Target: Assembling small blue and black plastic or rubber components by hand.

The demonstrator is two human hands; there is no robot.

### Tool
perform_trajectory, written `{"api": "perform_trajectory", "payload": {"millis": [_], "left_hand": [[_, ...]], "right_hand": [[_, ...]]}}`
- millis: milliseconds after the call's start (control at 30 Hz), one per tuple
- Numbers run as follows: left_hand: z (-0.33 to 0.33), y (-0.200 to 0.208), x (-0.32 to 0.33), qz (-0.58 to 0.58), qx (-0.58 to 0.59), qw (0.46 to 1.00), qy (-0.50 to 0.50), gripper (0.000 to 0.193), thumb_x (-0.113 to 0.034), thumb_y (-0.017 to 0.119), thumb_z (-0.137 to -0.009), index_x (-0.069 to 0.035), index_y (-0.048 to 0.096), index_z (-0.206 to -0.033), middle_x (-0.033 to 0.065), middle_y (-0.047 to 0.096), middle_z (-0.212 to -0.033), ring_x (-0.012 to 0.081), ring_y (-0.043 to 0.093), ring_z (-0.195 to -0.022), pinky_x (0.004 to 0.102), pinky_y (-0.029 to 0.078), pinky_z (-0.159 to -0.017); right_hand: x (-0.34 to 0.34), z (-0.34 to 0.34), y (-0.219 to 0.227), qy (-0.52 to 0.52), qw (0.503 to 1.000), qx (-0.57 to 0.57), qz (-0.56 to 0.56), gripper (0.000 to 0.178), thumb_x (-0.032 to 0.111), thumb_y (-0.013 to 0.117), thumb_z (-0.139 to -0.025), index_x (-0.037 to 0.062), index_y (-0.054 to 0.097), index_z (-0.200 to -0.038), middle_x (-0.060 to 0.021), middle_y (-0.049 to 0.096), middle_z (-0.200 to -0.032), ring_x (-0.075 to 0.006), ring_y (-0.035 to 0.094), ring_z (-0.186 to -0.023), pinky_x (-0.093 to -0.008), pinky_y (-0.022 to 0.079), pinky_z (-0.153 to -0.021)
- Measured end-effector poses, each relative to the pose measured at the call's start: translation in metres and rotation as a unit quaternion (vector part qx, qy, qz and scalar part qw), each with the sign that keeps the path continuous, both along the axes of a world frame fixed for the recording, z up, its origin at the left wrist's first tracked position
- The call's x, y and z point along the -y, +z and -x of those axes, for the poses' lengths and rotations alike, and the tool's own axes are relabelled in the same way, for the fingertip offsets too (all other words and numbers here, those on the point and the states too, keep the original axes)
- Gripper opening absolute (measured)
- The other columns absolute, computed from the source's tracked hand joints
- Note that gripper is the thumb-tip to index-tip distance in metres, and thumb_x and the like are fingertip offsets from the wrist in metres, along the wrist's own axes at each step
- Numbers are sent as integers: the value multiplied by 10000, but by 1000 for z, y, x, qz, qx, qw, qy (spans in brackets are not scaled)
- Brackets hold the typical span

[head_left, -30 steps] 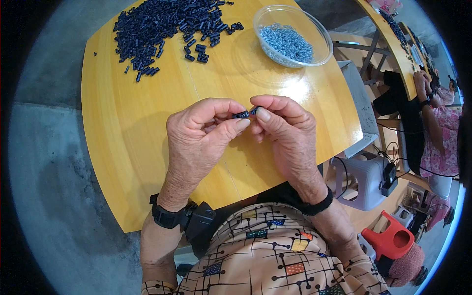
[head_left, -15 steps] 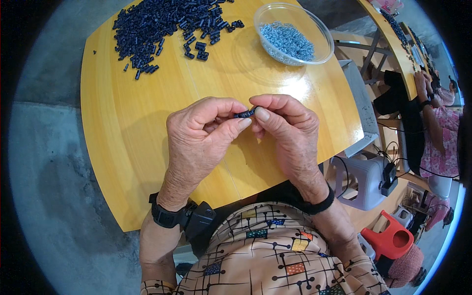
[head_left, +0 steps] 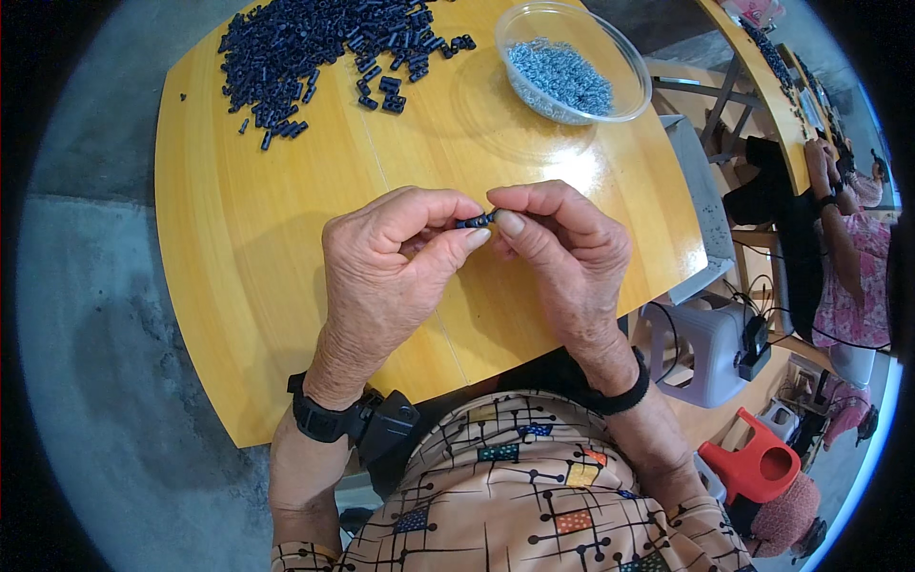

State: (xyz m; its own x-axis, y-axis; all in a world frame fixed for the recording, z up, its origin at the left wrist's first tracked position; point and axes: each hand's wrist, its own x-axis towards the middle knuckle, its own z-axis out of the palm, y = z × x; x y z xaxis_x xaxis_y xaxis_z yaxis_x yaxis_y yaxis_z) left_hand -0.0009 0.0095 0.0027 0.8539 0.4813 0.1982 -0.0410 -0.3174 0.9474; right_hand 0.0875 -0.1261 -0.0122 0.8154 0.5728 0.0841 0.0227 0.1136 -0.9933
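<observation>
Bright glare whitens the right of the table; a soft shadow falls left of the left hand. Fisheye distortion bends straight edges; corners are black.

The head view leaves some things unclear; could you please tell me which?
- Head view: small black part, mostly hidden by the left hand and right hand.
- Head view: pile of black parts, cut off by top edge.
- Head view: silvery pieces in clear plastic bowl, too small to tell apart.

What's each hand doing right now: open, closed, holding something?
Left hand: closed, pinching a small black cylindrical part.
Right hand: closed, pinching at its right end; whether that end is a separate piece cannot be told.
</observation>
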Motion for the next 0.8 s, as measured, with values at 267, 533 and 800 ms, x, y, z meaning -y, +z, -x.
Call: {"api": "perform_trajectory", "payload": {"millis": [267,533,800], "left_hand": [[-1,-3,2,-41,7,999,2,127,45,731,-761,9,677,-870,23,667,-764,63,623,-678,195,517,-596],[-1,-4,2,-56,11,998,1,127,50,728,-762,15,674,-872,38,671,-769,78,640,-685,203,525,-599],[-1,-8,0,-48,9,999,-8,131,56,722,-763,19,673,-880,37,663,-774,76,627,-681,204,528,-600]], "right_hand": [[1,3,0,-19,994,89,53,113,-9,670,-827,-18,673,-939,-49,649,-802,-96,601,-748,-228,489,-671],[-1,3,-1,-1,1000,13,11,116,-18,645,-852,-34,665,-965,-50,659,-822,-78,607,-713,-210,505,-645],[0,0,-1,27,999,-19,6,116,-21,634,-864,-43,664,-973,-47,654,-799,-78,601,-705,-206,500,-638]]}}
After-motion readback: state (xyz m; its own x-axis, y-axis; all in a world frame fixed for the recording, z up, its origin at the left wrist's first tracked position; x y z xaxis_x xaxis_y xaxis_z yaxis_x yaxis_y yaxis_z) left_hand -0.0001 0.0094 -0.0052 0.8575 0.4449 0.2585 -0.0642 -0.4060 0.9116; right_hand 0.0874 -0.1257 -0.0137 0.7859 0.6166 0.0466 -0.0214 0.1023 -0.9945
